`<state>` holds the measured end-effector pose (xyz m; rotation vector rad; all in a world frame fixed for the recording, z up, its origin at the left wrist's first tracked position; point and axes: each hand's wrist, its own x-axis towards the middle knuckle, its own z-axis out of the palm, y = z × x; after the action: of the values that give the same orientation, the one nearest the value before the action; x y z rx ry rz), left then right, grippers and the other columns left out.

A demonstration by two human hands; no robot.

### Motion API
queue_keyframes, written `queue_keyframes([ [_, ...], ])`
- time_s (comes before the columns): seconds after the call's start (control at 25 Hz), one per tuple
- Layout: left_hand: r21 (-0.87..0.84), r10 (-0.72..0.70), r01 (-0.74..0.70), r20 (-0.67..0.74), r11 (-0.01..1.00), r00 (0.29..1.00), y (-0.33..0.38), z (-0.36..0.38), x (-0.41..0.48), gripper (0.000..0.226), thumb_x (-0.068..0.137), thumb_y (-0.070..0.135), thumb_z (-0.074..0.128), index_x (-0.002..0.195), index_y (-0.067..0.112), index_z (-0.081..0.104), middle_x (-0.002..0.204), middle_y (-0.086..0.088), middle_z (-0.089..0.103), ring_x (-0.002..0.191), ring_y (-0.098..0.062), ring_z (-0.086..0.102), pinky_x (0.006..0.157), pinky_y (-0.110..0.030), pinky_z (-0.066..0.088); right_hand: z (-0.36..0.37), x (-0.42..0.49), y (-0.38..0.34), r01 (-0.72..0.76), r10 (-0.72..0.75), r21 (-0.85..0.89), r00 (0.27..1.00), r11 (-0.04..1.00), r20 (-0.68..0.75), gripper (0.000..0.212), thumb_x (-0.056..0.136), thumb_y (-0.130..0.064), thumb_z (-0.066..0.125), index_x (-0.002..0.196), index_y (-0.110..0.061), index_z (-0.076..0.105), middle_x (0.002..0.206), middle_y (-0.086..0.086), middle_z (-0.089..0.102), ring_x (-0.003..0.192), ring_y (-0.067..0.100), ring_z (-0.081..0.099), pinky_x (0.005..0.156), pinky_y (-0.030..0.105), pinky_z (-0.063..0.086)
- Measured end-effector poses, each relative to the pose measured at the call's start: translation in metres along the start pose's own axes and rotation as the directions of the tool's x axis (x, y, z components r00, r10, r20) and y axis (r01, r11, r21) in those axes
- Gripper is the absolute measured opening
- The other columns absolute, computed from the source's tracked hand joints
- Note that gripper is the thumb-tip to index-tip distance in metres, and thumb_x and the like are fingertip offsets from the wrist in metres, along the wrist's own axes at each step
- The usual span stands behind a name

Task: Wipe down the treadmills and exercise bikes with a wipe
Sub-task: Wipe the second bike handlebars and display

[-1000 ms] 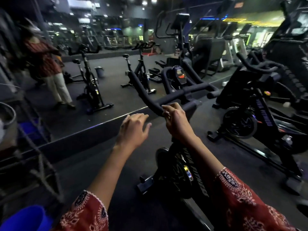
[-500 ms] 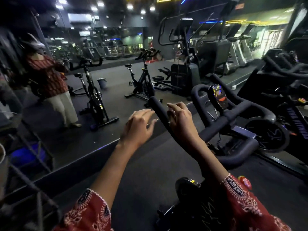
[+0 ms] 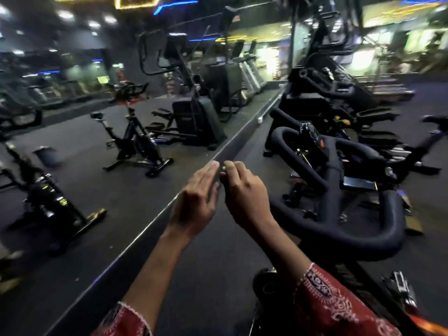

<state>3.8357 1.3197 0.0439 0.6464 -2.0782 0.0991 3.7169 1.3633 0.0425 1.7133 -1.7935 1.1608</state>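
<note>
Here, the exercise bike's handlebar [image 3: 394, 214] points away toward the mirror [image 3: 145, 202].

A dark gym hall is shown. The floor [image 3: 218, 275] is covered in dark matting. The left wall is taken up by a large mirror [image 3: 80, 132], edged at the bottom by a pale ledge [image 3: 155, 217] that runs diagonally into the distance. Round spotlights [image 3: 65, 14] are set in the black ceiling, beside yellow neon outlines [image 3: 138, 2] and a blue strip [image 3: 174, 4]. A small dark bin [image 3: 46, 155], possibly a bucket, is reflected in the mirror. A brightly lit area [image 3: 400, 32] is seen far right.
</note>
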Motion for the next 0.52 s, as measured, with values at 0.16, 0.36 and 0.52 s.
queue_keyframes([
  [0.16, -0.088, 0.178, -0.178, -0.005, 0.98, 0.984, -0.012, 0.023, 0.008, 0.039, 0.092, 0.011, 0.044, 0.125, -0.009, 0.055, 0.13, -0.023, 0.055, 0.124, -0.028, 0.049, 0.105, -0.04, 0.038, -0.003, -0.047, 0.019, -0.155, 0.123, -0.236, 0.982, 0.96, -0.143, 0.036, 0.098, -0.028, 0.039, 0.119, -0.006, 0.058, 0.102, 0.008, 0.065, 0.082, 0.029, 0.062, 0.063, 0.036, 0.048],
  [0.36, -0.055, 0.389, -0.391, -0.036, 0.919, 0.92, -0.015, 0.03, 0.01, 0.037, 0.093, 0.01, 0.047, 0.124, -0.009, 0.056, 0.13, -0.024, 0.055, 0.13, -0.032, 0.043, 0.111, -0.042, 0.033, -0.007, -0.053, 0.024, -0.289, 0.265, -0.162, 0.952, 0.943, -0.153, 0.035, 0.091, -0.015, 0.037, 0.116, -0.005, 0.06, 0.105, 0.013, 0.065, 0.089, 0.034, 0.064, 0.074, 0.04, 0.053],
  [0.52, -0.017, 0.434, -0.436, -0.086, 0.9, 0.897, -0.013, 0.035, 0.008, 0.035, 0.092, 0.009, 0.046, 0.119, -0.01, 0.059, 0.127, -0.023, 0.058, 0.13, -0.031, 0.041, 0.115, -0.039, 0.026, 0.002, -0.025, 0.004, -0.225, 0.214, -0.103, 0.971, 0.969, -0.104, 0.04, 0.09, -0.018, 0.038, 0.121, -0.004, 0.061, 0.117, 0.009, 0.065, 0.101, 0.026, 0.062, 0.082, 0.034, 0.048],
])
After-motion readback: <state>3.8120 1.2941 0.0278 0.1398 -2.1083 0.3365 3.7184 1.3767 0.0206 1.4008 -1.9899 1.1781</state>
